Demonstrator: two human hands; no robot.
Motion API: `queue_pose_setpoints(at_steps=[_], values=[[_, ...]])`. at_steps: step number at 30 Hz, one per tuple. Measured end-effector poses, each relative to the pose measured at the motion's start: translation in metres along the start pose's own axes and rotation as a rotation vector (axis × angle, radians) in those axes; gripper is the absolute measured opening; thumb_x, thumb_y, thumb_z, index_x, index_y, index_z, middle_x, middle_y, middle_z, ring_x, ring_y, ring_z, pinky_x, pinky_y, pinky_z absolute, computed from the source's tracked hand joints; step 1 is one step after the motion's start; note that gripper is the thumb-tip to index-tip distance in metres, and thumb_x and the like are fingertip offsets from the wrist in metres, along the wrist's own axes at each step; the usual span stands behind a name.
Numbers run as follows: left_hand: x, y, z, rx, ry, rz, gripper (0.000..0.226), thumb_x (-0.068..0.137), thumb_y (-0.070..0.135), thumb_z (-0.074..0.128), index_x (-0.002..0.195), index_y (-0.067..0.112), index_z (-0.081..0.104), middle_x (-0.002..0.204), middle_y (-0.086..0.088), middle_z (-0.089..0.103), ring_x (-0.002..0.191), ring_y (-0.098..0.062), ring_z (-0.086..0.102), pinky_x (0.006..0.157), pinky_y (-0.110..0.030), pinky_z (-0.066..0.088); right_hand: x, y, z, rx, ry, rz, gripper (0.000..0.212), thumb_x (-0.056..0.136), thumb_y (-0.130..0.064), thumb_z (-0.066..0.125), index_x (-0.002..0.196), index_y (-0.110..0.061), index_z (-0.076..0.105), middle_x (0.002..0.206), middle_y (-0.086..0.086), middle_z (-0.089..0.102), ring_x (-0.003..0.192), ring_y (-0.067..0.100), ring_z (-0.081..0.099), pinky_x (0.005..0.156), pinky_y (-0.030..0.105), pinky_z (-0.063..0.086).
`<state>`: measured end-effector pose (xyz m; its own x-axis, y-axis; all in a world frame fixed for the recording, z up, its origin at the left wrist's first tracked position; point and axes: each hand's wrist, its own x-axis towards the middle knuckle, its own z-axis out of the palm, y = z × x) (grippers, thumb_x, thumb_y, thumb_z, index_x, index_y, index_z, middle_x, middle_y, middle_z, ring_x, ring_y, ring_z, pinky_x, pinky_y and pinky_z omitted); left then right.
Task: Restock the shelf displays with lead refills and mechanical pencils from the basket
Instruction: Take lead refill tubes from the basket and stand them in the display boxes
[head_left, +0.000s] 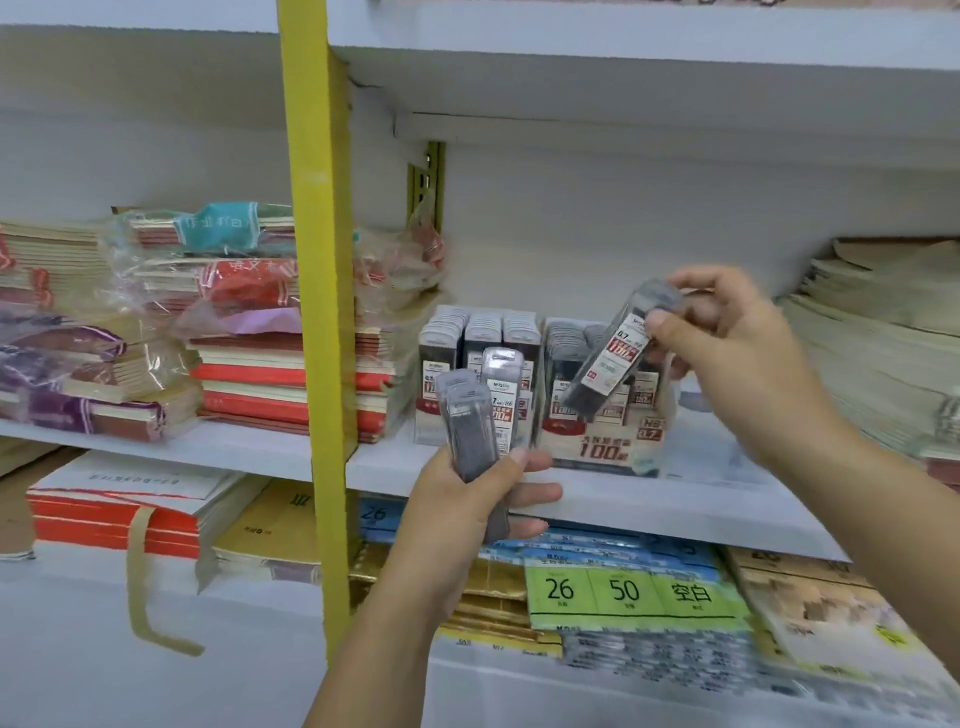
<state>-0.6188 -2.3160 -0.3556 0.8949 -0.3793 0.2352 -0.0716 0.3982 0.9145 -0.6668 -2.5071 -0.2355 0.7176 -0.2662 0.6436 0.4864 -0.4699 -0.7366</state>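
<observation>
Nearest, the left hand (467, 499) grips a fanned clutch of lead refill cases (470, 421) before the shelf (379, 465) — loosely stacked, one may slide out. Further right, the right hand (727, 332) pinches a single case (605, 364), tilted above the display box (602, 447); a skewed entry could topple the standing rows (483, 332).

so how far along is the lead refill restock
Done: the left display box looks full of stocked refills. In hand: the right hand holds one refill pack tilted above the right display box. Left: the bunch of packs gripped by the left hand. No basket or mechanical pencils in view.
</observation>
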Motion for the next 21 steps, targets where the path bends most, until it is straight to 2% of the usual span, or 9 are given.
queue_pose_setpoints(at_steps=[3,6,10,11,13,14,15,18,21], values=[[0.005,-0.005,0.009,0.03,0.016,-0.004,0.019,0.096,0.023,0.064,0.114,0.018,0.061,0.101,-0.001,0.078,0.089,-0.022,0.076,0.059,-0.025,0.058,0.012,-0.001,-0.033,-0.103,0.015,-0.133,0.031,0.092,-0.004,0.06,0.093,-0.034,0.053,0.076,-0.008,0.07,0.064,0.004,0.063,0.056,0.017,0.045],[0.008,-0.01,0.016,0.055,0.026,-0.009,0.023,0.096,0.024,0.065,0.117,0.015,0.061,0.101,0.001,0.078,0.088,-0.021,0.076,0.058,-0.025,0.058,0.02,0.007,-0.05,-0.216,-0.004,-0.192,0.034,0.092,-0.005,0.061,0.091,-0.038,0.052,0.077,-0.012,0.069,0.069,0.008,0.063,0.065,0.019,0.046],[0.012,-0.013,0.022,0.071,0.019,0.004,0.025,0.095,0.024,0.065,0.118,0.017,0.059,0.101,0.001,0.078,0.086,-0.021,0.076,0.057,-0.024,0.057,0.025,0.025,-0.052,-0.368,-0.097,-0.162,0.031,0.09,-0.01,0.065,0.093,-0.038,0.051,0.081,-0.006,0.07,0.077,0.019,0.065,0.078,0.038,0.051],[0.013,-0.013,0.023,0.071,0.018,0.011,0.025,0.095,0.024,0.064,0.119,0.017,0.058,0.102,0.0,0.078,0.086,-0.021,0.076,0.057,-0.024,0.057,0.026,0.03,-0.051,-0.428,-0.128,-0.152,0.03,0.089,-0.014,0.066,0.094,-0.038,0.05,0.082,-0.005,0.07,0.077,0.015,0.064,0.077,0.037,0.051],[0.014,-0.013,0.023,0.064,0.014,0.025,0.026,0.095,0.023,0.064,0.12,0.018,0.056,0.102,0.0,0.078,0.085,-0.022,0.076,0.056,-0.024,0.057,0.028,0.039,-0.05,-0.535,-0.183,-0.154,0.027,0.087,-0.02,0.068,0.093,-0.038,0.05,0.08,-0.01,0.07,0.069,-0.001,0.058,0.069,0.02,0.044],[0.014,-0.013,0.022,0.061,0.013,0.029,0.027,0.095,0.023,0.064,0.12,0.019,0.055,0.102,0.0,0.078,0.084,-0.022,0.076,0.056,-0.024,0.057,0.028,0.042,-0.048,-0.562,-0.204,-0.156,0.023,0.087,-0.022,0.068,0.092,-0.037,0.051,0.08,-0.012,0.068,0.07,-0.005,0.055,0.064,0.013,0.039],[0.014,-0.014,0.022,0.061,0.012,0.031,0.027,0.095,0.023,0.064,0.12,0.019,0.055,0.102,-0.001,0.078,0.084,-0.023,0.076,0.055,-0.024,0.057,0.029,0.045,-0.046,-0.583,-0.221,-0.157,0.019,0.086,-0.025,0.068,0.092,-0.037,0.054,0.082,-0.013,0.066,0.074,-0.006,0.053,0.064,0.012,0.037],[0.014,-0.014,0.021,0.062,0.01,0.032,0.025,0.095,0.022,0.064,0.118,0.021,0.056,0.102,-0.001,0.078,0.084,-0.023,0.076,0.055,-0.024,0.057,0.031,0.053,-0.042,-0.76,-0.228,-0.234,0.007,0.084,-0.037,0.063,0.089,-0.039,0.058,0.09,-0.021,0.052,0.092,0.006,0.04,0.074,0.024,0.031],[0.013,-0.013,0.022,0.047,0.012,0.021,0.023,0.095,0.021,0.064,0.117,0.022,0.058,0.103,-0.001,0.078,0.084,-0.024,0.076,0.054,-0.024,0.057,0.035,0.056,-0.04,-0.877,-0.191,-0.241,0.017,0.087,-0.037,0.065,0.103,-0.037,0.067,0.092,-0.014,0.046,0.1,0.007,0.03,0.083,0.027,0.028]])
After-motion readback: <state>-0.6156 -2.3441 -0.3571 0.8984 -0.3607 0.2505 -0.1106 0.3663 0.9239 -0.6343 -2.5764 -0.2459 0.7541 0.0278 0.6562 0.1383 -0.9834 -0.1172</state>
